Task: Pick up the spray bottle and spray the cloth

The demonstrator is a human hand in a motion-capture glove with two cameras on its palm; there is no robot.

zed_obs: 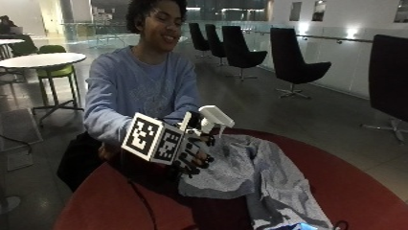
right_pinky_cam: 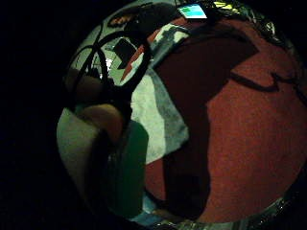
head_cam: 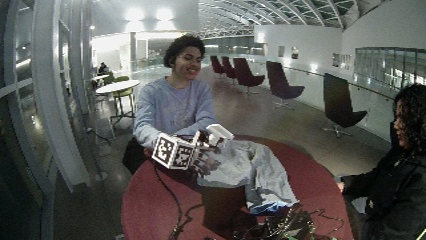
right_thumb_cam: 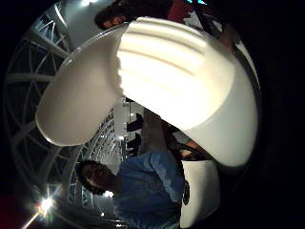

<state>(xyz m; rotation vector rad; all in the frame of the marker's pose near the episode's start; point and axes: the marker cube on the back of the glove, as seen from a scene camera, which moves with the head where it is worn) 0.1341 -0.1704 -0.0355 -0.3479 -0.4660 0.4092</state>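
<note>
One gloved right hand (zed_obs: 191, 155) up front, held above the near side of the round red worktop (zed_obs: 357, 191), and its fingers (zed_obs: 199, 160) are curled round one spray bottle (zed_obs: 213, 120). The bottle's white head sticks up above the hand, nozzle aimed out over the worktop; in the thumb-side palm view that white head (right_thumb_cam: 167, 81) fills most of the frame, right against the palm. Just beside and below the hand lies one grey cloth (zed_obs: 255, 172), rumpled, spread from the hand across the worktop toward its edge. The little-finger-side view shows the same cloth (right_pinky_cam: 153, 115) on the red top. Behind it all sits the person in a blue sweatshirt (zed_obs: 137, 91).
</note>
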